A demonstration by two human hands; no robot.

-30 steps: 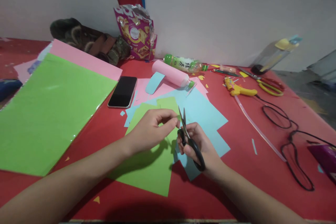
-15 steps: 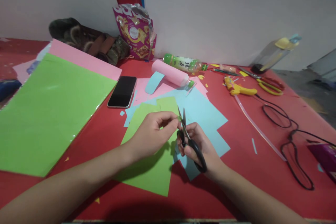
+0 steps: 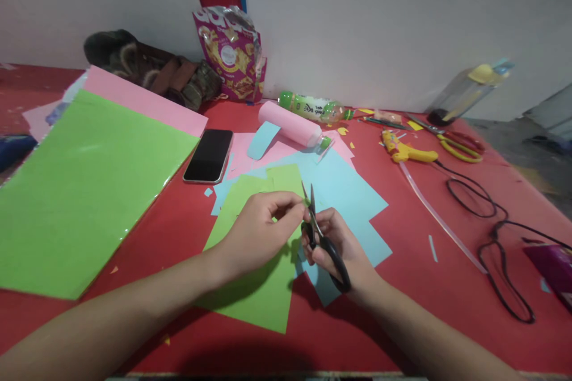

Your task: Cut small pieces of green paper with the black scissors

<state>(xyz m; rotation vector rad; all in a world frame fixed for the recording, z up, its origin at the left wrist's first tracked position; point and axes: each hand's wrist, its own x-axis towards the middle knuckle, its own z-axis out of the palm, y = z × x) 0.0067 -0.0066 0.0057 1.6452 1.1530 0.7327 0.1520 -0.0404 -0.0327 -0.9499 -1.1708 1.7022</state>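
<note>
My right hand (image 3: 342,247) is wrapped round the black handles of a pair of scissors (image 3: 330,256), blades pointing up and slightly apart. Between the thumb and fingers of my left hand (image 3: 270,220) is pinched a small piece of green paper (image 3: 307,202), mostly hidden by the fingertips and lying at the blades. Below both hands, a green paper sheet (image 3: 263,303) overlaps light blue paper (image 3: 353,196) on the red table (image 3: 402,315). Behind them lies a bottle wrapped in pink paper (image 3: 290,124), with a blue strip (image 3: 263,140) against its side.
A phone (image 3: 208,156) and a large green sheet pack (image 3: 93,190) lie left. Right are a yellow glue gun (image 3: 409,152) with a looping black cord, and larger scissors (image 3: 460,146). A snack bag (image 3: 232,59), tea bottle (image 3: 313,107) and leaning clear bottle (image 3: 465,95) line the wall.
The scissor blades have tilted slightly and drawn a little closer together around the small green piece. Both hands stay in nearly the same place.
</note>
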